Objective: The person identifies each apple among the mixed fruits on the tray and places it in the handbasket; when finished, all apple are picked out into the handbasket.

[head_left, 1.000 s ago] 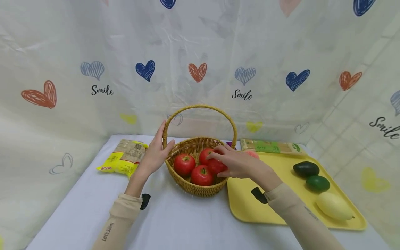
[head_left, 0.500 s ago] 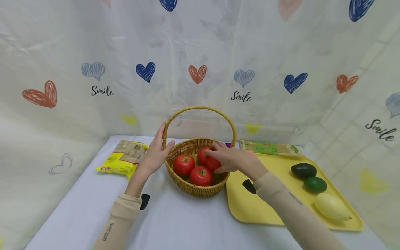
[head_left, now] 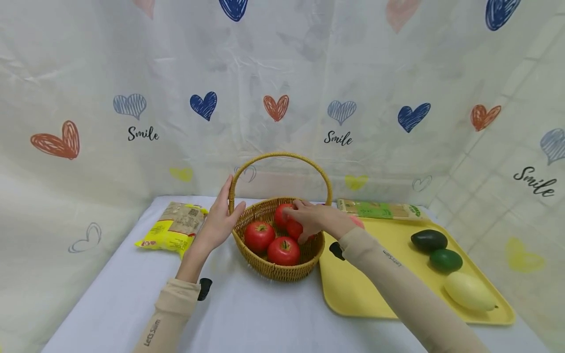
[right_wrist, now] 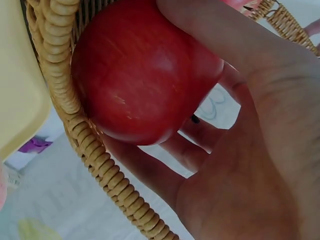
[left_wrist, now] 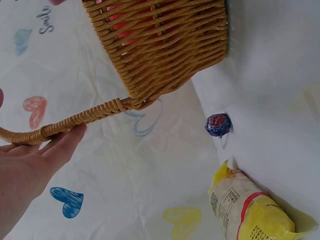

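Note:
In the head view a wicker basket with a tall arched handle stands on the white table, several red apples inside. My left hand touches the handle's left side, fingers straight and thumb held apart. The left wrist view shows those fingers lying against the handle. My right hand reaches into the basket's right part and grips an apple, thumb on one side and fingers on the other. Two other apples, one at the left and one in front, lie uncovered.
A yellow tray at the right bears dark green avocado-like fruits and a pale yellow fruit. Behind it lies a long noodle-like pack. A yellow bag lies left, with a wrapped lollipop near the basket.
My right hand has moved left and deeper into the basket, closing round the apple at the right. The left hand has stayed at the handle.

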`<action>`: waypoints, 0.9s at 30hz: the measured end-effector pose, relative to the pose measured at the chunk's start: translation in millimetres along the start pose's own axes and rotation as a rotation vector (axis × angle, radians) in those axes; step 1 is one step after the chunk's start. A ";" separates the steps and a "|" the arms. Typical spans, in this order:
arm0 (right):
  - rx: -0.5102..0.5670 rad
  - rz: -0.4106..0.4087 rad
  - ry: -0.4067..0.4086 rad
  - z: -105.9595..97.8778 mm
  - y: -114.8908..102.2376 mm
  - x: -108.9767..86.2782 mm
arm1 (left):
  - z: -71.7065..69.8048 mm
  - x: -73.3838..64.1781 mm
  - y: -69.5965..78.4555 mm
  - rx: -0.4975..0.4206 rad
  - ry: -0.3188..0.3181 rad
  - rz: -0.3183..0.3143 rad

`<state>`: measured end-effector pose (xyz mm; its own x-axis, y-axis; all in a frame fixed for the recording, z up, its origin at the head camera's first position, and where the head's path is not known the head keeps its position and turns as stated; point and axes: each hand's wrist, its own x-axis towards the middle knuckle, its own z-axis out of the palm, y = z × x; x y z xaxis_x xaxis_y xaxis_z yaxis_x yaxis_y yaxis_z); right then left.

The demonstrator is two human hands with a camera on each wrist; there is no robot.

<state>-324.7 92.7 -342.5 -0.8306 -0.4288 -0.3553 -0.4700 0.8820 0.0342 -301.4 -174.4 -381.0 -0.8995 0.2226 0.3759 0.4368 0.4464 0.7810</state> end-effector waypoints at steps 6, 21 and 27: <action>-0.003 0.066 -0.056 -0.4 -0.7 3.3 | -0.1 0.9 0.9 0.007 -0.001 0.004; 0.017 0.111 -0.110 19.9 -5.1 19.7 | 0.9 -0.5 -0.4 0.009 0.005 -0.002; -0.024 0.116 -0.114 20.3 -6.0 21.7 | 1.3 -1.1 1.4 0.011 0.012 0.010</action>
<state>-333.8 82.0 -369.3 -0.8411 -0.2986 -0.4510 -0.3813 0.9187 0.1028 -299.8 -172.8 -380.9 -0.8952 0.2167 0.3894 0.4455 0.4535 0.7719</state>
